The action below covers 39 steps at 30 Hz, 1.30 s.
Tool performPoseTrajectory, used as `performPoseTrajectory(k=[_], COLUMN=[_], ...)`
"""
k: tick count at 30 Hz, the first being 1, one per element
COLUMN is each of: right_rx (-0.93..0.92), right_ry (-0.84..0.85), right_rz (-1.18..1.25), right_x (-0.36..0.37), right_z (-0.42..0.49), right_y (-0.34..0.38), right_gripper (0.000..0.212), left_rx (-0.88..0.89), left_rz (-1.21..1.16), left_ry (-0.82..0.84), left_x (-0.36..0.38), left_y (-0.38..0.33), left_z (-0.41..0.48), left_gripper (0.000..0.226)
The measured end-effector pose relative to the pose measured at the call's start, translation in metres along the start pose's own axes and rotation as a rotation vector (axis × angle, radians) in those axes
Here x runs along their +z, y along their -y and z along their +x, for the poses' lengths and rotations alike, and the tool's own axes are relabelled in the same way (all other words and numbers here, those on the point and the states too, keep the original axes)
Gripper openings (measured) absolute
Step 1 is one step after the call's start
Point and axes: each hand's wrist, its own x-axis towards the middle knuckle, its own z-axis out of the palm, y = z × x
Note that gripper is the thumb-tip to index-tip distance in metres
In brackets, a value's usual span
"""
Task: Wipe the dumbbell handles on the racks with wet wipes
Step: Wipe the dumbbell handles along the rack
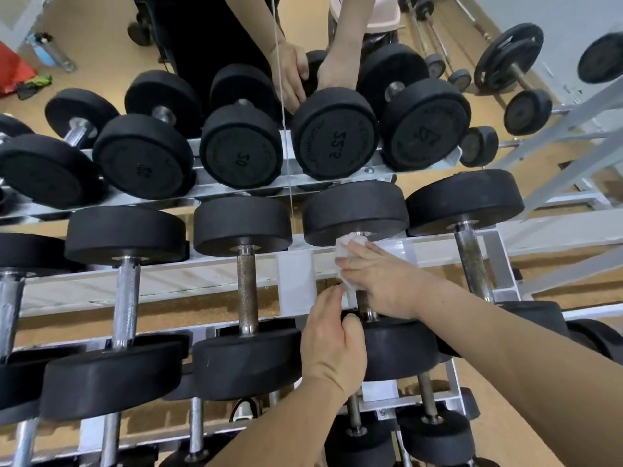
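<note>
Now, right hand [381, 281] grip wrapping white wipe [347, 251] round dumbbell handle [362, 299], left hand [333, 345] grip pinching wipe's lower edge

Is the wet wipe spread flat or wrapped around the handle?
Wrapped: the wet wipe bunches around the handle under the right hand.

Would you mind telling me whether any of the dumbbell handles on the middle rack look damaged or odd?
Yes: the handle at the far right of the middle rack looks rust-mottled, and the handle left of the one being wiped is brownish and dull, unlike the bright chrome handle further left. Nothing looks spilled or askew.
</note>
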Motion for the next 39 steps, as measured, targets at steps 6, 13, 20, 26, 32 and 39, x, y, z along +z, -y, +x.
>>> performPoseTrajectory(k=[6,13,20,26,32,39], right_rx=[0.038,0.663,0.696,0.691,0.772,0.747], right_ry=[0.214,-0.232,-0.287,-0.201,-0.114,-0.353], right_rz=[0.463,1.377,2.006,2.088,1.829,2.071], right_x=[-0.005,-0.018,0.004,0.023,0.024,0.014], right_z=[-0.032,-0.053,0.013,0.018,0.001,0.033], right_y=[0.011,-0.032,-0.02,-0.009,-0.021,-0.013], right_gripper=[0.041,0.034,0.022,0.031,0.034,0.032], left_rx=[0.011,0.031,0.025,0.011,-0.003,-0.004], left_rz=[0.011,0.05,0.04,0.008,0.031,0.018], left_ry=[-0.016,-0.017,-0.01,0.006,0.05,0.057], left_x=[0.0,-0.003,-0.002,-0.003,-0.005,-0.004], left_y=[-0.001,-0.003,-0.004,-0.001,-0.002,-0.003], left_z=[0.001,-0.001,0.0,0.001,0.001,0.003], left_gripper=[0.059,0.055,0.056,0.063,0.066,0.065])
